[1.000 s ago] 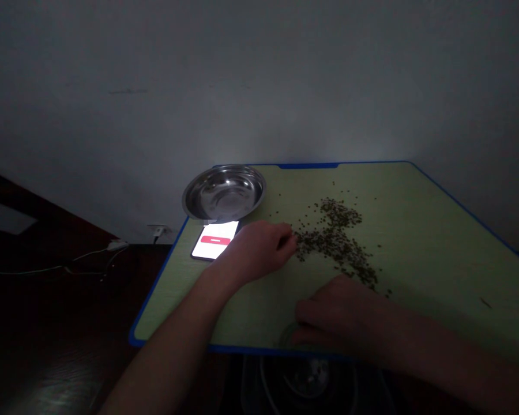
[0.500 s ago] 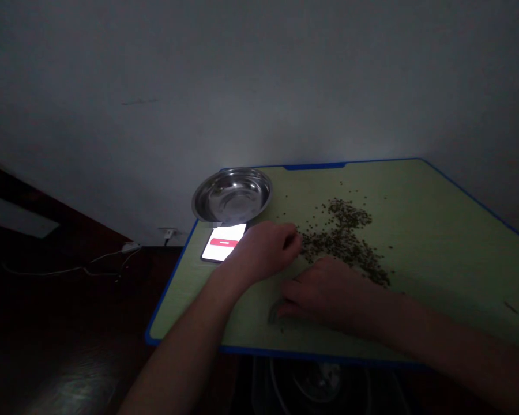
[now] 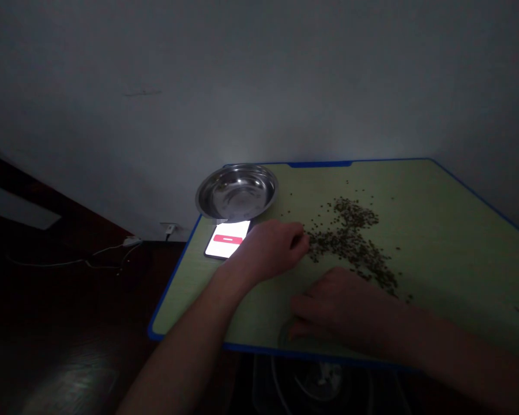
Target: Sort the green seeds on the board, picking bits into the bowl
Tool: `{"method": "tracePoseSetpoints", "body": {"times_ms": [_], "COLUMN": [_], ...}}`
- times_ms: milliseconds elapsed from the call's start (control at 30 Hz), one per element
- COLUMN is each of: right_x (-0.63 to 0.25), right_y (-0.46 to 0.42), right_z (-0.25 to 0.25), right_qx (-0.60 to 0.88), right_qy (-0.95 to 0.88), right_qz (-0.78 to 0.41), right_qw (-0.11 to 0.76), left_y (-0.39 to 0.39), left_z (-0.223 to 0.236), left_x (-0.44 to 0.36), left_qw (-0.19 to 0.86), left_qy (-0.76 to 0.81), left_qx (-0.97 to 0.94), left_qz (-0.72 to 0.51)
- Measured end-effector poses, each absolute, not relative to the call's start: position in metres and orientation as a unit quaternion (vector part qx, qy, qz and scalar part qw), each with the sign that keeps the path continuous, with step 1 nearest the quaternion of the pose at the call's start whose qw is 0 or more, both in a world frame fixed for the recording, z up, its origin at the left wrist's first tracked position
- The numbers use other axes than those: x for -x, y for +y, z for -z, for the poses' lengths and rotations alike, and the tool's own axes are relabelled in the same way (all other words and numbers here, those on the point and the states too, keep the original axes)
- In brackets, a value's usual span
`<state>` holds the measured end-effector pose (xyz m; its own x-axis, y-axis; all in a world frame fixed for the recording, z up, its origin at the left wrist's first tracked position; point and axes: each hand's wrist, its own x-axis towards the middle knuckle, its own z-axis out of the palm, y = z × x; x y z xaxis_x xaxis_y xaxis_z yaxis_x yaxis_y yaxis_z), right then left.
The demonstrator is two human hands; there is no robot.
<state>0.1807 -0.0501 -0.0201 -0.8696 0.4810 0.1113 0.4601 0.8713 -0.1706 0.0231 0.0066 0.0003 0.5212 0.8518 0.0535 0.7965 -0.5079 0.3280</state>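
Observation:
Small dark grains (image 3: 350,239) lie spread in an uneven patch on a pale green table (image 3: 436,230) with a blue rim. My left hand (image 3: 279,248) is curled closed, its fingertips touching the patch's left edge; what they pinch, if anything, is hidden. Nearer the table's front edge, my right hand (image 3: 335,302) is also closed, thumb and fingers bent together and pointing left. By its fingertips shows a faint curved shape, too dark to make out. Behind my left wrist lies a phone (image 3: 227,239) with a lit white screen and a red bar.
A shiny steel basin (image 3: 237,193) stands at the table's back left corner, just behind the phone. Below the front edge, a dark container with a round shiny thing (image 3: 322,377) shows dimly. A grey wall (image 3: 259,80) rises behind; a plugged socket (image 3: 169,229) and cables are at left.
My right hand moved up and left towards the grains, then back down towards the front edge. My left hand stays at the patch's edge. The whole view has shifted slightly.

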Motion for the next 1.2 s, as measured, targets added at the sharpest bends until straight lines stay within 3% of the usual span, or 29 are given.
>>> {"method": "tracePoseSetpoints", "body": {"times_ms": [367, 533, 767, 1000, 1200], "right_x": [-0.281, -0.257, -0.21, -0.256, -0.294], "right_y": [-0.064, -0.081, -0.073, -0.061, -0.043], "right_z": [0.004, 0.018, 0.029, 0.045, 0.046], "right_qx": [0.514, 0.541, 0.508, 0.563, 0.591], "right_qy": [-0.821, -0.798, -0.84, -0.797, -0.787], "right_qz": [-0.1, -0.166, -0.135, -0.091, -0.048], "right_qw": [0.228, 0.208, 0.134, 0.197, 0.17], "left_y": [0.01, 0.01, 0.01, 0.01, 0.01], "left_z": [-0.001, 0.0, 0.002, 0.002, 0.004], "left_x": [-0.02, -0.016, -0.014, -0.014, -0.013], "left_qw": [0.132, 0.131, 0.135, 0.142, 0.152], "left_qy": [0.48, 0.484, 0.502, 0.51, 0.513], "left_qx": [-0.862, -0.858, -0.85, -0.846, -0.843], "left_qz": [-0.098, -0.107, -0.089, -0.061, -0.06]}}
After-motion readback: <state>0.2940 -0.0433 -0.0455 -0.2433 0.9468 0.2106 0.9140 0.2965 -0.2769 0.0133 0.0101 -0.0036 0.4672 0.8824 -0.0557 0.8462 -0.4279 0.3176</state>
